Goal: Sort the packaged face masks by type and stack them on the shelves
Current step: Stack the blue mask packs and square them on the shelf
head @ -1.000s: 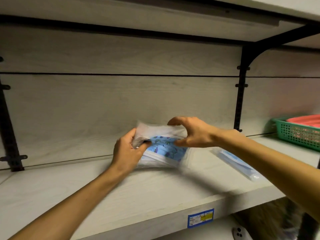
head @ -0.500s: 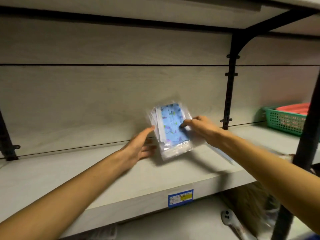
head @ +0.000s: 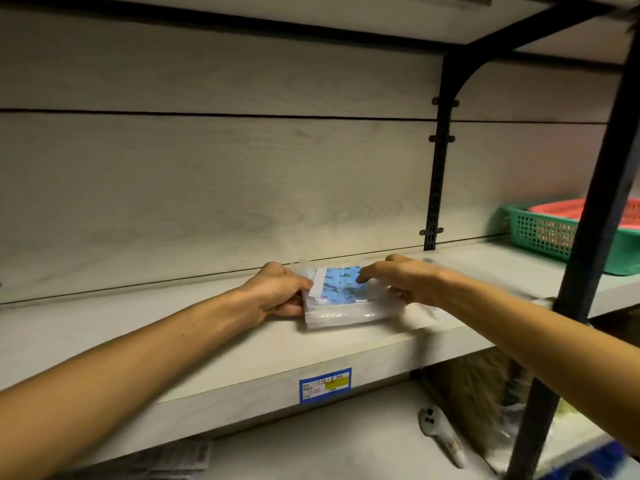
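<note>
Blue-patterned mask packs (head: 341,296) lay stacked near the shelf's (head: 207,344) front edge. Left hand (head: 277,294) and right hand (head: 398,282) gripped opposite ends, fingers curled. Squaring the edges before release seemed advisable.

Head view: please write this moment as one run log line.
step: stacking | item: mask packs flat on shelf | left hand: grips left edge | right hand: grips right side | nearby: green basket

We cannot read the print on the blue label (head: 325,385) below the left grip (head: 277,292). The right grip (head: 398,282) is blurred and covers the mask pack's (head: 341,292) right end. Right of it, the black post (head: 595,237) hides part of the green basket (head: 540,233).
</note>
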